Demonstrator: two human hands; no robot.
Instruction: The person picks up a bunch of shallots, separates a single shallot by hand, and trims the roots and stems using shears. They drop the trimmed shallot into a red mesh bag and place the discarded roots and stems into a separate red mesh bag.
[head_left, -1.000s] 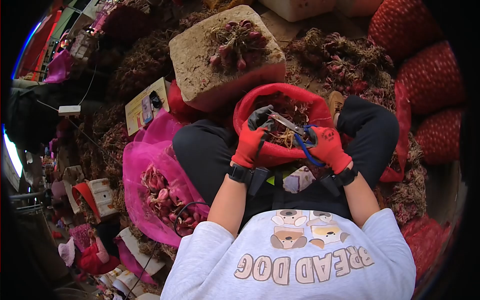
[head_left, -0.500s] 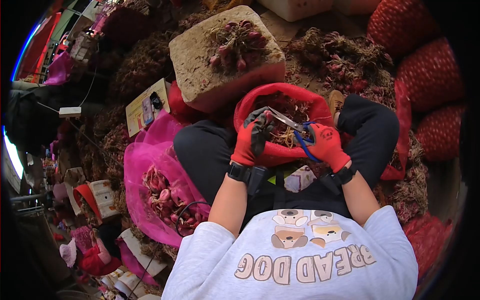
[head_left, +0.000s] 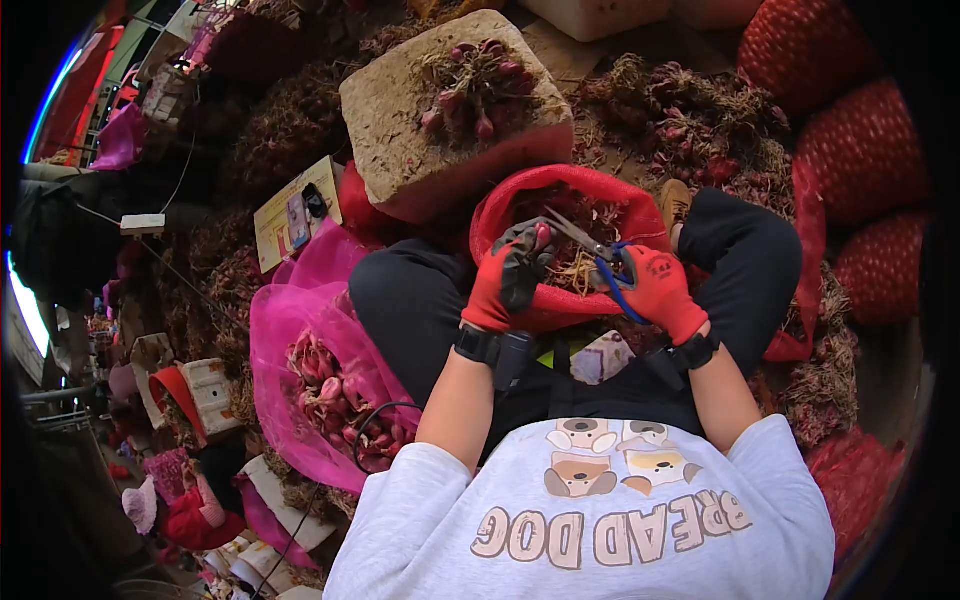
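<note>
My left hand (head_left: 508, 272), in a red glove with a dark palm, is closed around a shallot (head_left: 543, 236), of which only a small reddish part shows. My right hand (head_left: 657, 291), gloved in red too, grips the blue handles of a pair of scissors (head_left: 603, 262). The blades point up and left toward the shallot and stand slightly apart. Both hands are over a red mesh bag (head_left: 510, 186) with its mouth spread wide; dry stalks and trimmings (head_left: 572, 274) lie inside it.
Left of my knee, a pink mesh bag (head_left: 275, 385) holds several shallots (head_left: 322, 385). A bunch of shallots (head_left: 478, 90) lies on a foam block (head_left: 385, 130) ahead. Full red sacks (head_left: 860, 150) stand right; a phone (head_left: 298, 219) lies on cardboard (head_left: 270, 230). Another person (head_left: 195, 510) is at lower left.
The scissors' blades have drawn back slightly from my left hand and parted a little. My left hand has turned, showing more of the shallot.
</note>
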